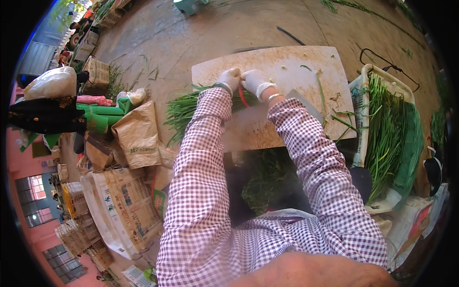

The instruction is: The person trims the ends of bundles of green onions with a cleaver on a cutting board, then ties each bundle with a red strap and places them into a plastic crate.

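Note:
My left hand (230, 79), in a thin white glove, pinches one end of a red tie band (243, 94). Close against it, my gloved right hand (255, 82) has its fingers closed on the band too. The band runs down around a bundle of long green leafy stalks (190, 107), which lies on a stained white board (251, 134) and hangs over its left edge. My left forearm hides part of the bundle. A flat metal blade (306, 106) rests on the board beside my right wrist. Loose green stalks (320, 93) lie to its right.
A white plastic crate (365, 93) full of long green stalks stands right of the board. Sacks (138, 134) and white crates (114, 211) are on the left. A teal stool (190, 5) is on the floor beyond. More greens (272, 179) lie below the board, near my legs.

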Demonstrator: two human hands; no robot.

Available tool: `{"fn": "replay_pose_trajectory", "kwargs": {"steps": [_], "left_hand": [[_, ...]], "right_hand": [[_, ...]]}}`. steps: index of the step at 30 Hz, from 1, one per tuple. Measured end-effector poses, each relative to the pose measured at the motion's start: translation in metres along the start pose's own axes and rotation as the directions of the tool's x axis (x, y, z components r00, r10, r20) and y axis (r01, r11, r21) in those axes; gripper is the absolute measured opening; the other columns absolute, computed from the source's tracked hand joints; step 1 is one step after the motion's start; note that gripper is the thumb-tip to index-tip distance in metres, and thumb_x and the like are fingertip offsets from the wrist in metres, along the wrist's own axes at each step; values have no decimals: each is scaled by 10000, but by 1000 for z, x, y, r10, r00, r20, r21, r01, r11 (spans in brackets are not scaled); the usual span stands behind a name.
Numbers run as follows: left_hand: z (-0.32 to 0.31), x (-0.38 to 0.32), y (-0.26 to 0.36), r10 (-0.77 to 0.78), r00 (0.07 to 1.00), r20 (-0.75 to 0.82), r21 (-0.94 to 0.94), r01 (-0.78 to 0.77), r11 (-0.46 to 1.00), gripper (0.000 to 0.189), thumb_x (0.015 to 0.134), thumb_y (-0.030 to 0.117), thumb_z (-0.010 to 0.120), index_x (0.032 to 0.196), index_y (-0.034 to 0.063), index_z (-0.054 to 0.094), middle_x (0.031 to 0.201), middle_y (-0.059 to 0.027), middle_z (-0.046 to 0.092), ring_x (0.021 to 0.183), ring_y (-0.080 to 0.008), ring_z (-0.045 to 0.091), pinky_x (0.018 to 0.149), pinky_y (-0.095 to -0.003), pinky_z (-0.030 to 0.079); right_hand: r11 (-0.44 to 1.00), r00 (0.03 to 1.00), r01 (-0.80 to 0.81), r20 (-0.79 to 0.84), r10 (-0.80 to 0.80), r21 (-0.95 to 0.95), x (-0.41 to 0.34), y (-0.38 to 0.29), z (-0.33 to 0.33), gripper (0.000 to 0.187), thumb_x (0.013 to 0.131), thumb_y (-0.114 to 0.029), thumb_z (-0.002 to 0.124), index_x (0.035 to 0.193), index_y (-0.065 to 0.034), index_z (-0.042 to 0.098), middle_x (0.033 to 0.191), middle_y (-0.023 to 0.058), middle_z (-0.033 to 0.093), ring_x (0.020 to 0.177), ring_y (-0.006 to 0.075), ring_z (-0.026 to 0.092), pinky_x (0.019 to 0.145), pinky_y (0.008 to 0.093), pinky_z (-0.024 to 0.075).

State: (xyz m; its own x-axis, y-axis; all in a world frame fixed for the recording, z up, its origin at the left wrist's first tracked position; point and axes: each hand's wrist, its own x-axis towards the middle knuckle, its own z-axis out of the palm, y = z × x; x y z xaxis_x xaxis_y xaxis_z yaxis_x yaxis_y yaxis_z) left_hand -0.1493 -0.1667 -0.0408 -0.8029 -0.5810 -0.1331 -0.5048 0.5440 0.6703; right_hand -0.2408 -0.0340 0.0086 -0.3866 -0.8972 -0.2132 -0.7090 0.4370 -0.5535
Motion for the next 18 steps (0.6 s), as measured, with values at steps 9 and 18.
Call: {"fn": "replay_pose_trajectory", "kwargs": {"steps": [9,18], "left_hand": [[12,-26,5,29,992,120,-177,-7,984,171,900,86,574,1033,50,676,940,-101,708,897,-168,640,826,-304,490],[10,-46,16,24,999,-38,-61,-27,998,163,922,164,591,1032,65,657,973,-177,697,944,-247,672,844,-340,501]], "right_hand": [[985,930,169,-326,-171,-35,-41,4,32,188,933,-235,524,953,-82,632,977,153,677,894,357,657,772,447,521],[931,826,360,-443,-349,-63,-45,9,35,181,893,-172,514,915,-69,661,939,138,678,896,314,662,802,394,526]]}}
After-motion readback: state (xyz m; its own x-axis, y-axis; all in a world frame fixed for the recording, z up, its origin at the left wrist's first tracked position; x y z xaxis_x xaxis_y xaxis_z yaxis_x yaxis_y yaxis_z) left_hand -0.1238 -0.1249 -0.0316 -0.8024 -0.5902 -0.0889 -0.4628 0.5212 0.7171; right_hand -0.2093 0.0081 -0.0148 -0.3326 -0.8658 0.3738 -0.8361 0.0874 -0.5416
